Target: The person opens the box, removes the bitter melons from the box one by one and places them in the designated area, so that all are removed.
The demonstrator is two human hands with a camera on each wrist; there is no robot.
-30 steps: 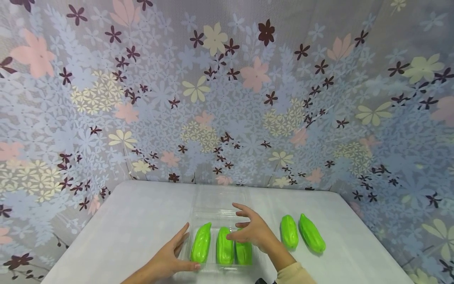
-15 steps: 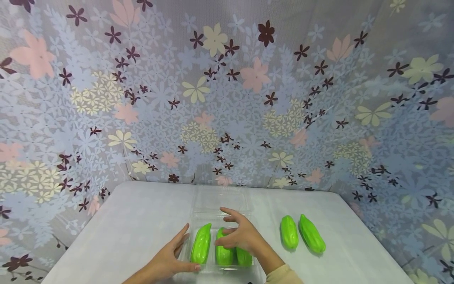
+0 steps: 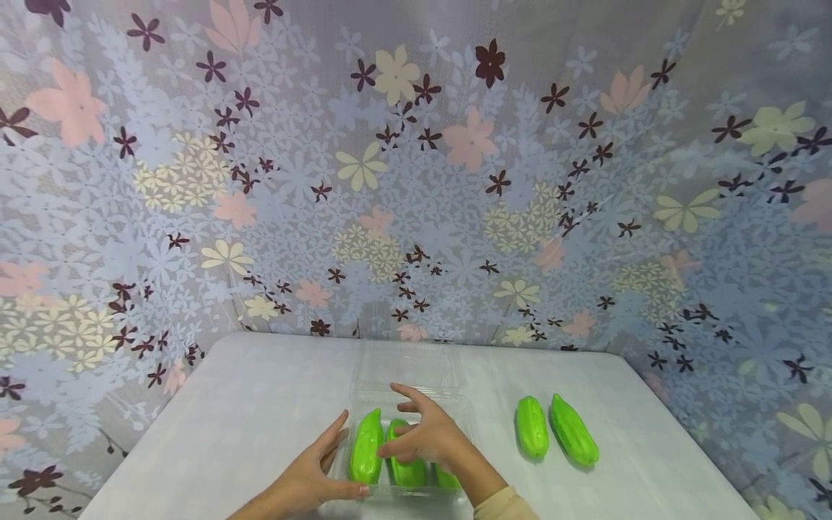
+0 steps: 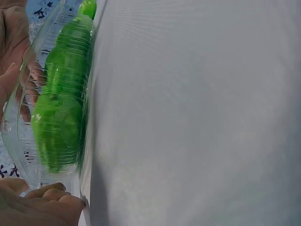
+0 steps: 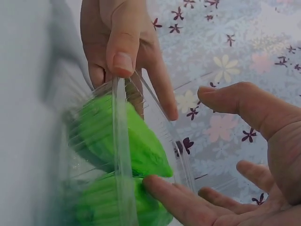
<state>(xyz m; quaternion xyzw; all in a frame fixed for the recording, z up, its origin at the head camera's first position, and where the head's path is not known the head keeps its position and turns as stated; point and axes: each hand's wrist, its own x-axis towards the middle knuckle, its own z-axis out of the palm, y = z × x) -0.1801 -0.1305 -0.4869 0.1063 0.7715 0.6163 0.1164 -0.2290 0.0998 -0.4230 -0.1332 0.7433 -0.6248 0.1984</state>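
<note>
A clear plastic clamshell container (image 3: 416, 492) lies at the table's front with its lid (image 3: 408, 367) folded back. Inside are three glossy green ridged vegetables: a left one (image 3: 365, 449), a middle one (image 3: 411, 473) and a right one (image 3: 445, 478), partly hidden. My left hand (image 3: 302, 473) holds the container's near left corner; its thumb lies over the rim in the right wrist view. My right hand (image 3: 432, 437) hovers over the container, fingers spread and loosely bent. A fingertip (image 5: 151, 183) is close to a vegetable; I cannot tell whether it touches.
Two more green ridged vegetables, a shorter one (image 3: 533, 427) and a longer one (image 3: 573, 431), lie on the white-covered table (image 3: 273, 383) right of the container. A flowered cloth (image 3: 416, 180) hangs behind the table.
My right hand has moved left across the container, from over the right vegetable to over the middle one. The middle vegetable's far end has shifted left. The left hand stays put.
</note>
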